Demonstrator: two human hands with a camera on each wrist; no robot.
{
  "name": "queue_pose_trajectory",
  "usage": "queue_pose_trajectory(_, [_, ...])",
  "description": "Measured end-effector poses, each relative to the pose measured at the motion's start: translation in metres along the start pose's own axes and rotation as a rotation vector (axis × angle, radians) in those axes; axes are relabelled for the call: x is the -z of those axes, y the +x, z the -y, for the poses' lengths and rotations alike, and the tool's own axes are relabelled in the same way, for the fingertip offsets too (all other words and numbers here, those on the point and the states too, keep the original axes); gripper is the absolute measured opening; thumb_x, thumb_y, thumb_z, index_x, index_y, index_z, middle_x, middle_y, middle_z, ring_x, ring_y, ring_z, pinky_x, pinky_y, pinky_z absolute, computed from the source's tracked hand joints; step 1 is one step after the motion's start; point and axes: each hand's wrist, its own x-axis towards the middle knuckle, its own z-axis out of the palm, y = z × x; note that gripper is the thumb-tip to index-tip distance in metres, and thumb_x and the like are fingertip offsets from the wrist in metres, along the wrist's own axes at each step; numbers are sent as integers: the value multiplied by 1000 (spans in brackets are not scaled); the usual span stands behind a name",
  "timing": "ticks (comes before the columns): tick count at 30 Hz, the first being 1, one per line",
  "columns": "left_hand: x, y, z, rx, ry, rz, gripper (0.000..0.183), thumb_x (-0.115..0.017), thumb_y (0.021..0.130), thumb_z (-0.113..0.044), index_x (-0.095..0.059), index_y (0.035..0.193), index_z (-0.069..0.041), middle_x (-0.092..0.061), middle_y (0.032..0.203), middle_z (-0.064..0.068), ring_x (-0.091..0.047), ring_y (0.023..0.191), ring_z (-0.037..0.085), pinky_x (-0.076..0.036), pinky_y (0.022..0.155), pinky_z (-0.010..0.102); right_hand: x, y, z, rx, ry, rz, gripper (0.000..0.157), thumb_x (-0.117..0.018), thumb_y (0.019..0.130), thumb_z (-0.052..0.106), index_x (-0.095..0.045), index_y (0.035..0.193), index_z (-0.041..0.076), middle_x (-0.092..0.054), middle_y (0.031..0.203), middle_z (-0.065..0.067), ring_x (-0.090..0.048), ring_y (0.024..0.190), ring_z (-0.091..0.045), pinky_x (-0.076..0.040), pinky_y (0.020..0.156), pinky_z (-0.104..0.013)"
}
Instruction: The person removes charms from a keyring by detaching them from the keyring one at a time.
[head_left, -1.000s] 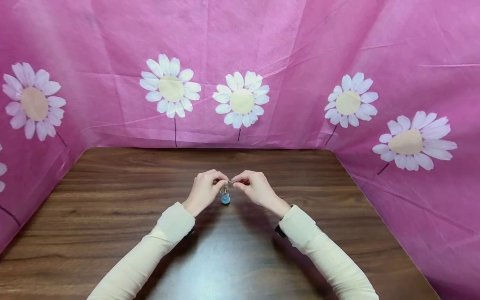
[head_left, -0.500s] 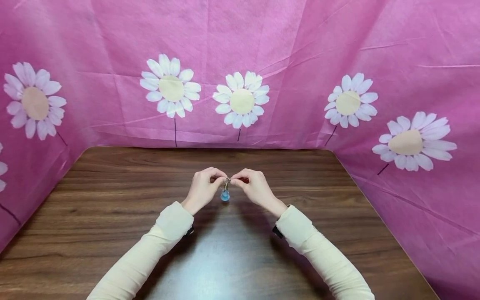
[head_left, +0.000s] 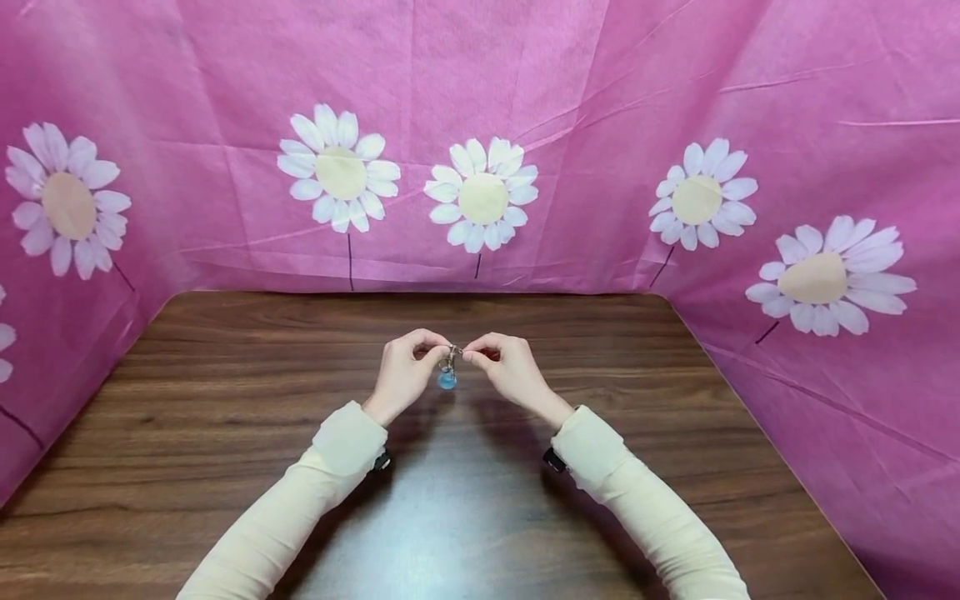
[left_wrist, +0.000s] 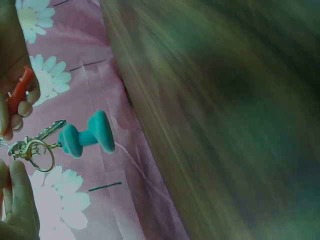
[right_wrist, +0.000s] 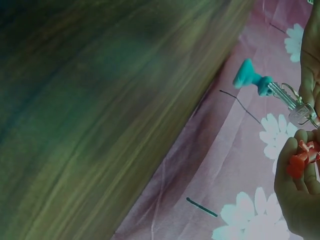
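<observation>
Pinches keyring [left_wrist: 53, 158] w/ L hand [head_left: 405, 367] & red charm [right_wrist: 298, 166] w/ R hand [head_left: 512, 369], prob. light, stiff, a bit slippery, best held at ring's rim.

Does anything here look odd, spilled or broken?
Nothing stands out: no spill or obvious damage. The silver metal key and blue-green spool-shaped charm hang over the brown wood-grain table; only the pink daisy-print cloth looks creased.

table [head_left: 225, 400] | brown wood grain | rounded far corners | pale glare [head_left: 420, 533]
</observation>
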Motion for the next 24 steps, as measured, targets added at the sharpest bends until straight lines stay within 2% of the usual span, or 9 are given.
queue_pose_trajectory(7, [-3,0,-4,157,-136,5,7,-66,82,-4,-68,86,1,-68,81,16,-61,71,22,-46,61,17,0,4,-3,-72,34,38,10,-68,82,16,-71,87,8,-70,79,-7,-57,66,-12,-46,57,-21])
queue_pose_trajectory(12, [-5,-1,-7,240,-196,-2,11,-65,83,-5,-68,90,2,-68,84,15,-60,73,16,-45,63,16,-1,3,-3,-93,63,54,11,-67,83,15,-71,88,7,-70,82,-9,-58,68,-11,-46,58,-21])
queue_pose_trajectory(14, [-6,-1,-3,247,-198,1,12,-66,83,-6,-68,91,2,-68,85,13,-60,73,12,-46,65,17,-1,2,-3,-99,73,45,11,-67,82,14,-71,88,6,-70,82,-8,-58,68,-12,-46,58,-20])
queue_pose_trajectory(19, [-7,-1,-1,240,-231,31,11,-65,83,-6,-68,91,1,-69,86,14,-62,74,15,-49,68,24,0,1,-5,-121,78,33,10,-67,83,14,-71,88,6,-70,81,-8,-58,67,-10,-46,57,-20])
queue_pose_trajectory(24, [-8,1,0,204,-241,35,14,-65,82,-4,-64,94,4,-68,90,19,-61,73,7,-49,69,19,1,1,-4,-110,75,27,10,-66,84,14,-70,87,6,-69,80,-8,-56,65,-7,-46,57,-20])
